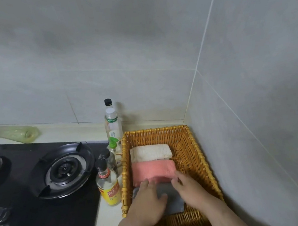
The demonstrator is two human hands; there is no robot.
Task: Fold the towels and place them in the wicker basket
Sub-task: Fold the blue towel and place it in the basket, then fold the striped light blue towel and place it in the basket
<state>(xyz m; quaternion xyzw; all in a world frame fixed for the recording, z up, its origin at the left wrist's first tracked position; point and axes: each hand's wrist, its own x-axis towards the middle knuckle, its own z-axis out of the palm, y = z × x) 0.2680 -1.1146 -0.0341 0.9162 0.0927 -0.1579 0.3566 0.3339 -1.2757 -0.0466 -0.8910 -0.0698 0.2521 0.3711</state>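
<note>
In basket [194, 145] — hands [147, 201] [190, 191] (fingers relaxed) press grey towel [173, 201].

The wicker basket [200, 155] is showing a golden-yellow woven pattern. Inside it a cream towel [150, 152], a pink towel [153, 170] and a grey towel [174, 202] are lying, each plain. The hob [26, 217] is gleaming black. The bottle [109, 185] is wearing a yellow label and black cap. The wall [120, 60] is showing pale grey tiles.

The left hand [146, 199] and right hand [187, 189] are covering most of the grey towel [175, 205]. The bottom edge is cutting off the near end of the basket [124, 170], the left edge the stove [45, 215].
</note>
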